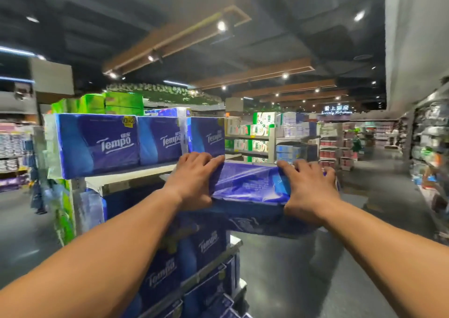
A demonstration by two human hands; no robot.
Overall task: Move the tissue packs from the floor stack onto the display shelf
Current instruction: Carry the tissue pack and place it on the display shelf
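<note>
both hands point(194, 179) grip glossy blue tissue pack point(250, 184).

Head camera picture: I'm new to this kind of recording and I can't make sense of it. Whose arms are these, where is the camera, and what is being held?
There is no machine here. The camera sits on a person's head and looks forward and down, so the two bare arms reaching in from the bottom are that person's own. The place is a shop aisle. The left hand and the right hand each grip an end of one blue tissue pack, holding it up at the level of the display shelf. On that shelf three blue Tempo packs already stand in a row. More blue packs sit on the lower shelves, and green packs lie on top.
</note>
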